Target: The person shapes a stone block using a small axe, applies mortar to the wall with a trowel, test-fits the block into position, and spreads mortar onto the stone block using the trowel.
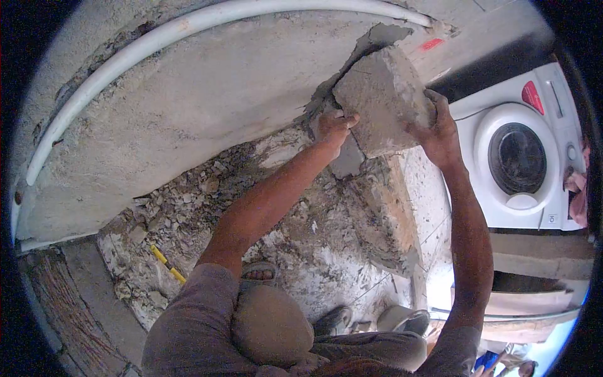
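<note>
A grey, rough-sided concrete block (377, 100) is held between my two hands, tilted, beside the plastered wall (207, 107). My left hand (337, 131) grips its lower left edge, thumb on the face. Around the right edge, the fingers and thumb of my right hand (438, 131) are closed. Dark wet mortar (381, 36) is smeared on the wall along the block's far side. Below the block, more grey mortar (347, 163) lies on top of a row of masonry (383, 207). Whether the block touches that mortar is hard to tell.
Broken rubble (182, 198) covers the floor along the wall. A yellow-handled tool (168, 264) lies there. A white pipe (157, 38) curves along the wall. To the right stands a white washing machine (461, 113). Another person (520, 363) shows at the lower right.
</note>
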The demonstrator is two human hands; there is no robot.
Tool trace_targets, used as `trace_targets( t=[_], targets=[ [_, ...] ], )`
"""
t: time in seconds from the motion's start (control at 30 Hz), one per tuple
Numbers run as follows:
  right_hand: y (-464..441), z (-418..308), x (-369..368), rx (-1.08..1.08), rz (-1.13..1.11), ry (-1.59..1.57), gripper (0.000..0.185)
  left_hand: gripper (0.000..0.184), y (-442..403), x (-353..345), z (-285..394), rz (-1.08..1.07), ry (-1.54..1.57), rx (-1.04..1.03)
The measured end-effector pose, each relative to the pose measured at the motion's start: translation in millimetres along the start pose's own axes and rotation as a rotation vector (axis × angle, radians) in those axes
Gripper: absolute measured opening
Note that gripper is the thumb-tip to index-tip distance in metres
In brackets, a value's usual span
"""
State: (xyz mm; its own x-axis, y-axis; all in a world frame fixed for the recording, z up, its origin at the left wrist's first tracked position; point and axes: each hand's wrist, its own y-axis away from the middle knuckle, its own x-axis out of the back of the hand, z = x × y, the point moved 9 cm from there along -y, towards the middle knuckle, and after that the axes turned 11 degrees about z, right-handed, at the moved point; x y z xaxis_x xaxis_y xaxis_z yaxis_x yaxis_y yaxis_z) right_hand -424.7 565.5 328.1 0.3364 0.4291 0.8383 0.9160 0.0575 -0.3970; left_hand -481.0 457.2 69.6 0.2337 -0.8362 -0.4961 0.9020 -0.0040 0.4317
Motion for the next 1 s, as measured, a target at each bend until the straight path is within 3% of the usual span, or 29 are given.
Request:
trace_targets(
  t=[0.13,0.23,0.43,0.53,0.63,0.7,0.73,0.8,0.83,1.0],
  targets=[
    [-1,-8,0,0.042,0.001,0.051,0.068,0.075,-4,0,-5,0.009,0.009,0.006],
    [-3,-4,-2,0.010,0.006,0.063,0.069,0.067,6,2,3,0.051,-0.012,0.031],
    [27,-17,16,0.005,0.037,-0.015,0.071,0.043,42,1,23,-0.083,0.137,-0.016],
    [60,-16,49,-0.041,0.135,-0.156,0.078,0.048,72,-5,45,-0.169,0.185,0.005],
    [106,-3,88,-0.020,0.258,-0.165,0.090,0.056,102,-21,61,-0.385,0.117,-0.029],
    [146,14,106,-0.086,0.345,-0.360,0.104,0.074,126,-26,70,-0.478,0.064,-0.211],
    [162,13,110,-0.102,0.369,-0.352,0.104,0.074,136,-29,66,-0.503,0.050,-0.202],
    [199,19,109,-0.314,0.397,-0.590,0.113,0.088,161,-33,71,-0.531,-0.008,-0.396],
    [232,36,105,-0.400,0.388,-0.602,0.115,0.096,173,-36,67,-0.563,0.029,-0.363],
    [361,86,69,-0.816,0.282,-0.847,0.115,0.100,232,-51,27,-0.646,-0.237,-0.154]
  ],
)
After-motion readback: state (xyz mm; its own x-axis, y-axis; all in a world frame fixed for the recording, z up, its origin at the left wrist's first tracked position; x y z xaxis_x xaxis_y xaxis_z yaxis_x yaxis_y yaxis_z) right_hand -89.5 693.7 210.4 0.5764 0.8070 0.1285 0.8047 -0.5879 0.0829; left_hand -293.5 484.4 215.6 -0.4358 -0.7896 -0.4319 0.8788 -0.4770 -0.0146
